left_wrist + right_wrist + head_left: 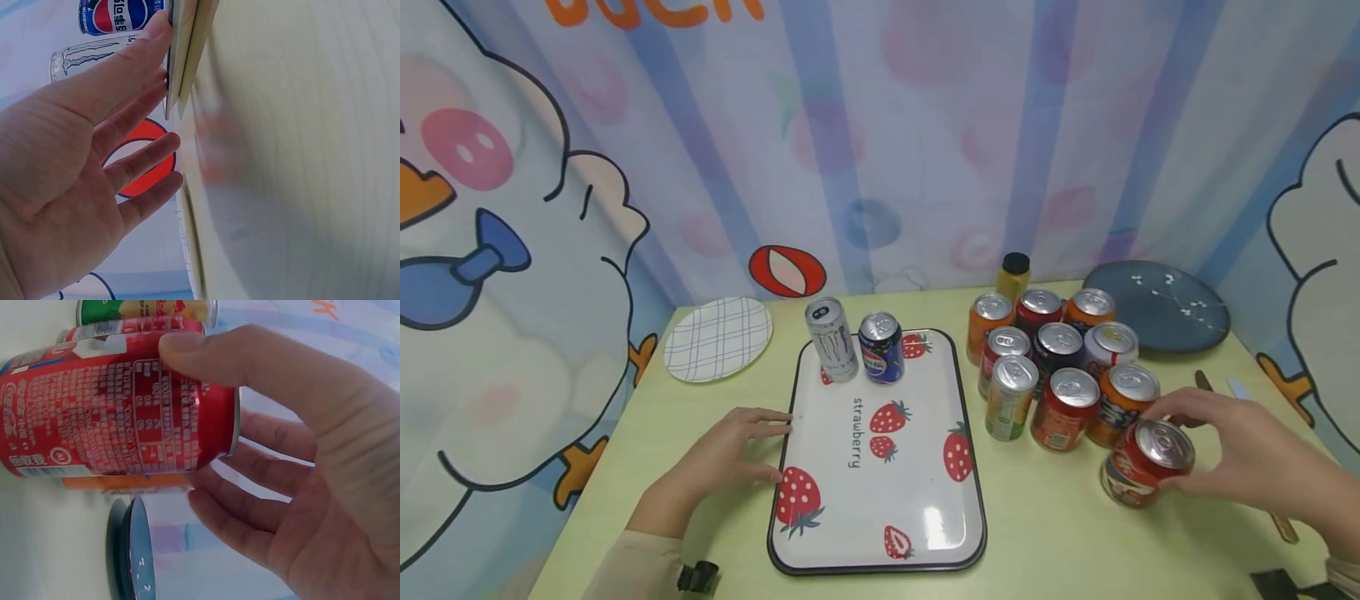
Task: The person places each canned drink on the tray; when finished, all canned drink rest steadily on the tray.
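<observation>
Our right hand [1240,454] grips a tilted red can [1146,462] right of the tray [880,533] | left hand [730,454] flat, apparently touching its edge | wrist view shows fine print.

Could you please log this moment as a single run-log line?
right hand: grips tilted red can | left hand: fingers straight, touching strawberry tray edge | on tray: white can, blue can
</observation>
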Motion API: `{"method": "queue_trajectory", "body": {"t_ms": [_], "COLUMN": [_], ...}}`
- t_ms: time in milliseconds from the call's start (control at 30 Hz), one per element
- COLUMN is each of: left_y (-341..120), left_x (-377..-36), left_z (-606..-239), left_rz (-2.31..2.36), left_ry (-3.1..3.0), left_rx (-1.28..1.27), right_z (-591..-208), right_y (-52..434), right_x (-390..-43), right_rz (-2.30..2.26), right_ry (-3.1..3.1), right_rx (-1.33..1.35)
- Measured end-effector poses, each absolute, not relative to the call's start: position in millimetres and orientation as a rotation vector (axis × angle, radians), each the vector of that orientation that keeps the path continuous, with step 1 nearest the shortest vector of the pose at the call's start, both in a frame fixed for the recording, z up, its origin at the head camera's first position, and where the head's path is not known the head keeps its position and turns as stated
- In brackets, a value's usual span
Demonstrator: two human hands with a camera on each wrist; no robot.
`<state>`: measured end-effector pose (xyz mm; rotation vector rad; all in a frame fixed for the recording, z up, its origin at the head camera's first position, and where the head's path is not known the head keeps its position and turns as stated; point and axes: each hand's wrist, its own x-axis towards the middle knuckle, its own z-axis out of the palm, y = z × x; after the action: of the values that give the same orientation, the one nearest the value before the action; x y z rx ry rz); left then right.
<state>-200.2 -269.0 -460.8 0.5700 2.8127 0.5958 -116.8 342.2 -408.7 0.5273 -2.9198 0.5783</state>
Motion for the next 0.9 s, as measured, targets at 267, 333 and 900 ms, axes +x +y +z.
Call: {"method": "queue_trajectory", "body": {"t_ms": [267, 333, 900], "left_y": [-267.5, -266.9, -270.1], "left_x": [-198.0, -198.0, -200.9], "left_z": [-461.3, -460.4, -460.2], "left_rz": [0.582, 0.575, 0.562], "left_ry": [2.810, 2.810, 2.819], "left_rx": [0.608, 0.616, 0.655], "right_z": [-401.8, -396.2, -350.2], "right_y": [314.8, 304.4, 199.6], "right_x": [-109.7, -109.1, -166.3], "right_rz": [0.652, 0.673, 0.908], "right_ry": [-2.787, -2.739, -2.635], "right_rx": [0.679, 0.737, 0.980]}}
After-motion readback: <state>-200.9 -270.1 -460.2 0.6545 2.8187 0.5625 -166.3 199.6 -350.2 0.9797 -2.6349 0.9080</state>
